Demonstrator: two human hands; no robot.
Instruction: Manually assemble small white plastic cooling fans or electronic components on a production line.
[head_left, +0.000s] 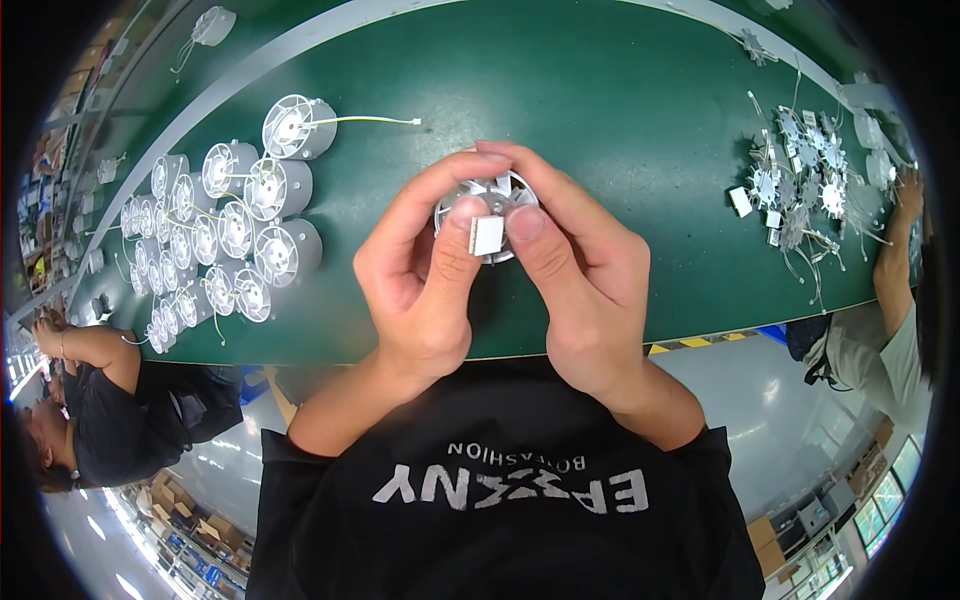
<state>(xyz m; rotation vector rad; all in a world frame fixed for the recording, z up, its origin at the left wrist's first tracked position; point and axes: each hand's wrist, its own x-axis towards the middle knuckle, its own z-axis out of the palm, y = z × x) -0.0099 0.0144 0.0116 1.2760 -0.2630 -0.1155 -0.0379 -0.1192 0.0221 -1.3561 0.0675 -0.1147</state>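
My left hand (425, 265) and my right hand (575, 270) are wrapped together round a white, round fan housing (490, 188) with spokes. Both thumbs press on its face from the near side. A small white square block (488, 235) sits between the thumb tips, in front of the spokes. The fingers and palms hide most of the housing's side wall, and its underside is out of sight. Both hands hold it above the green table (420, 130), close to the near edge.
Rows of white round housings (285, 250) with thin wires stand on the left. At the right lies a heap of star-shaped parts (800, 185) with wires and white blocks. A person (140, 410) works at the far left; another person's arm (897, 245) reaches in at the right.
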